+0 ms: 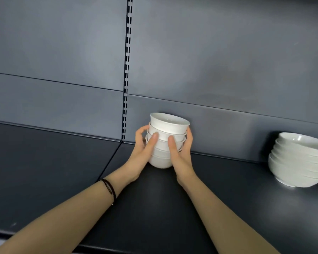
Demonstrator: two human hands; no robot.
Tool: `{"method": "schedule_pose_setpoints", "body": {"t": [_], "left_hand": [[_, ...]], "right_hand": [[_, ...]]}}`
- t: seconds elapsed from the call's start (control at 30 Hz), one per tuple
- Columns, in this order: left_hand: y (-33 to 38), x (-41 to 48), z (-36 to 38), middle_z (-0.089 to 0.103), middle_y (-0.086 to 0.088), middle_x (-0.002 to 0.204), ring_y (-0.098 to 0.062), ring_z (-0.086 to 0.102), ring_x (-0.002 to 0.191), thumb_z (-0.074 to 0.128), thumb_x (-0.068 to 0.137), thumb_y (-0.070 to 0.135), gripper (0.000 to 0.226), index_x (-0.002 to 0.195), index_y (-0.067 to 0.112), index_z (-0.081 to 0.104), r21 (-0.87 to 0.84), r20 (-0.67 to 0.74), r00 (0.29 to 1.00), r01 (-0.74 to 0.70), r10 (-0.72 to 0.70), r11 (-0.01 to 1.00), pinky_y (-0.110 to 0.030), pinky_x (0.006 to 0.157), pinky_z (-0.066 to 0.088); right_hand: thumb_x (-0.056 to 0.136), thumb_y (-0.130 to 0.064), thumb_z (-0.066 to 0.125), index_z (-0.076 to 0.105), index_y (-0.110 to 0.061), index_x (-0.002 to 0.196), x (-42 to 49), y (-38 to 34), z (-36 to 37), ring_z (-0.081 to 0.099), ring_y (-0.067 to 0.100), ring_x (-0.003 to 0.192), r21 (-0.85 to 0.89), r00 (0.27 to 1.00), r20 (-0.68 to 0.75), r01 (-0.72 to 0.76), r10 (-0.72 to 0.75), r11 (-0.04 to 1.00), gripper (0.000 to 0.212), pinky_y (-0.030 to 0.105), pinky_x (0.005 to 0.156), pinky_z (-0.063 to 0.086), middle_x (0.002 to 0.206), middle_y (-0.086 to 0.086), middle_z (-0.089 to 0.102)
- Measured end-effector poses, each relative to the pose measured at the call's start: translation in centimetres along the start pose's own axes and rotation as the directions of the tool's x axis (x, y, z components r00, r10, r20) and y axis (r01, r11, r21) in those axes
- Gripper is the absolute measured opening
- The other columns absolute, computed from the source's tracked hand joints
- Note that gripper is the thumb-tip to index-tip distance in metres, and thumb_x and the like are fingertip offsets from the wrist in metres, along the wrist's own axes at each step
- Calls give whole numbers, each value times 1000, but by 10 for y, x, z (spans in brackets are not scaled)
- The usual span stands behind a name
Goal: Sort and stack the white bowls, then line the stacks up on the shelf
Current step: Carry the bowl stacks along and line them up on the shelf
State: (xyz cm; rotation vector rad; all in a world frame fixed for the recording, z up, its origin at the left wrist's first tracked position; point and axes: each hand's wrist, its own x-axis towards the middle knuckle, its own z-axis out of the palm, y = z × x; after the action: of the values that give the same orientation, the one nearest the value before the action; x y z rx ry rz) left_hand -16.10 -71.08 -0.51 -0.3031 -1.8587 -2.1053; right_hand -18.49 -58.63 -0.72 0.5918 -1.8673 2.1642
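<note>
Both hands are clamping the small stack (167, 128) of white bowls. The left hand (140, 151) is wrapping its left side and the right hand (182, 156) its right, with fingers (142, 129) curling behind and thumbs pressing the near face. The stack is sitting at the back of the shelf (44, 171), just before the back panel (228, 125); whether its foot is touching down is hard to tell. The bowls are nesting a little unevenly, so the grip should be squeezing evenly from both sides while squaring the rims. The stack should be lowered flat before the hands let go. The wide stack (297, 162) is standing well apart to the right, so the small one is probably best placed in line with it.
</note>
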Motion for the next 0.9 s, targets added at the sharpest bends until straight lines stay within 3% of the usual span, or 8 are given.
{"method": "schedule_pose_setpoints", "body": {"t": [0.1, 0.2, 0.4, 0.6, 0.9], "left_hand": [[-4, 2, -2, 48, 3, 140, -3, 54, 120, 62, 82, 64, 67, 135, 35, 34, 1, -12, 1000, 5, -5, 1000, -16, 91, 49], [-6, 4, -6, 44, 2, 143, -12, 47, 130, 64, 63, 76, 77, 128, 45, 38, 45, -16, 1000, 4, -3, 999, -36, 108, 43], [-4, 0, -4, 50, 7, 136, -1, 58, 117, 65, 65, 58, 80, 134, 35, 32, 5, 34, 999, -39, 39, 999, -19, 88, 51], [-1, 0, -10, 49, 21, 138, 10, 53, 119, 63, 91, 41, 69, 148, 34, 24, 23, 118, 992, -40, 37, 999, -10, 89, 46], [-1, -2, -10, 48, 11, 144, 3, 52, 125, 58, 86, 39, 73, 150, 31, 24, 53, 106, 994, -30, 24, 998, -13, 96, 47]], "right_hand": [[81, -53, 69, 20, -43, 146, -3, -2, -4, 51, -1, 125, 27, 999, 44, -15, 14, 1000, 82, 26, 102, 48, 145, -16, 45], [72, -61, 66, 23, -42, 147, -5, -4, -5, 53, -1, 123, 50, 997, 76, -34, 30, 998, 88, 24, 98, 49, 140, -19, 50], [70, -58, 69, 24, -42, 147, -7, -6, -4, 55, 3, 123, 75, 996, 90, -25, 19, 997, 91, 33, 102, 50, 140, -16, 52], [74, -54, 69, 25, -42, 147, -7, -6, -2, 54, 1, 124, 78, 997, 79, -21, 15, 997, 86, 31, 101, 50, 141, -17, 51], [76, -52, 66, 25, -41, 147, -10, -9, -4, 54, 1, 123, 74, 995, 92, -32, 25, 997, 83, 23, 95, 52, 141, -15, 50]]}}
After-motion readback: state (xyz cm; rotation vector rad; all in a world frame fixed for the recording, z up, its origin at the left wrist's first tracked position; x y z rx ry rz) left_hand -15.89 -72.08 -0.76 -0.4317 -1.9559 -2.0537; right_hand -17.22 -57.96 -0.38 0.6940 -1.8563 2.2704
